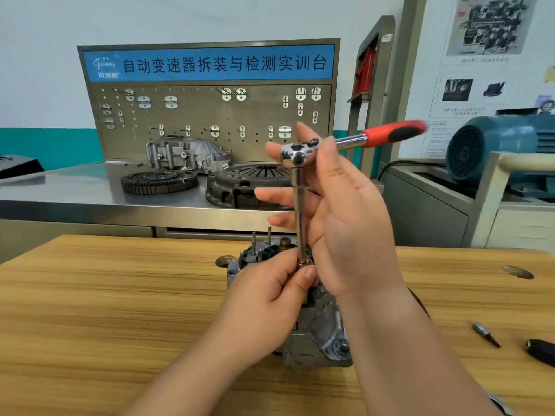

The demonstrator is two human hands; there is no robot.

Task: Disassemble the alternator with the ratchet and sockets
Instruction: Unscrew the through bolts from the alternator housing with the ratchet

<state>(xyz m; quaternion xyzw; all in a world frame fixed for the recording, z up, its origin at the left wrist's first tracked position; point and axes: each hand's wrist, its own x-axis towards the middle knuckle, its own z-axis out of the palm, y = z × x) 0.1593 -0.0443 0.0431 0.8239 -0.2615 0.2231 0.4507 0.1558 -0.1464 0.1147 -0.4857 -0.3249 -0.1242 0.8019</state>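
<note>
Nearest the camera, two bare forearms reached forward over a wooden table (105, 310), meeting above the alternator (315, 331), which sat on the table just right of centre with two thin studs and a brass-coloured terminal standing up from its far side. The left hand (270, 295) was closed in a pinch, thumb and fingertips gripping the lower end of a long chrome extension bar (298, 211) where it met the top of the alternator; whether a socket sat on that end could not be told, as the fingers covered it. The bar stood nearly upright. The right hand (345, 223) was raised beside it, fingers loosely curled around the bar and the head of the ratchet (300, 151) rather than clamped tight, palm turned toward the left. The ratchet's red and black handle (396, 133) stuck out to the right and slightly upward. On the table to the near right lay a small metal bit (486, 334) and, just beyond it at the edge, a dark object (540, 352) only partly in view. Farther back stood a steel workbench (75, 193) carrying a toothed flywheel (159, 181), a clutch pressure plate (240, 184) and a grey housing (186, 154). Behind these rose a pegboard (210, 115) with hooks and a blue sign, and at far right a blue motor (495, 145).
</note>
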